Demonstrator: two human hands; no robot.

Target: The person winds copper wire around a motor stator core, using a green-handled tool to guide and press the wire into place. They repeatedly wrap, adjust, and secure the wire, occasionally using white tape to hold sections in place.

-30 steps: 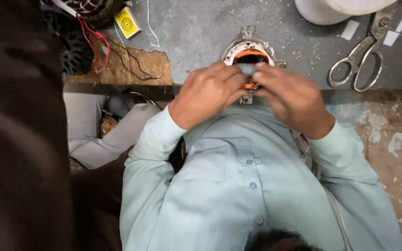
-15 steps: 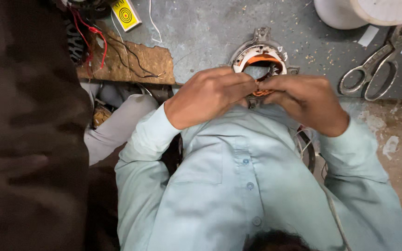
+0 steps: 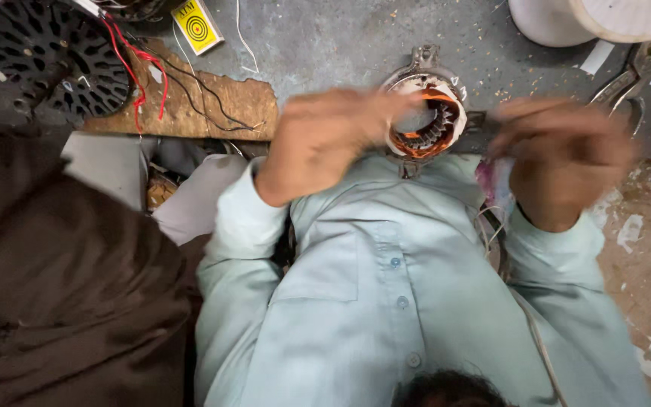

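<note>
Motor stator [image 3: 425,113] sits at upper centre of the frame, at the edge of the grey worktop [image 3: 325,45], its copper-coloured windings already seated in the slots of the metal ring and its bore open. Left hand [image 3: 324,139], left of centre, rests with curled fingers against the ring's near left rim; the blur prevents telling whether it grips or merely steadies. Right hand [image 3: 566,162], at the right, stands apart from the ring and is closed on a small pale, pinkish scrap [image 3: 491,185], its kind unclear through blur. Judged from this, winding is largely in place, while finishing of the coil ends remains outstanding; no cover or rotor is fitted. Scissors [image 3: 627,83] lie at upper right beside a white tub [image 3: 559,19]. A black fan guard [image 3: 47,53], red and black wires [image 3: 145,64] on a brown board [image 3: 212,105], and a yellow card [image 3: 197,26] occupy the upper left.
</note>
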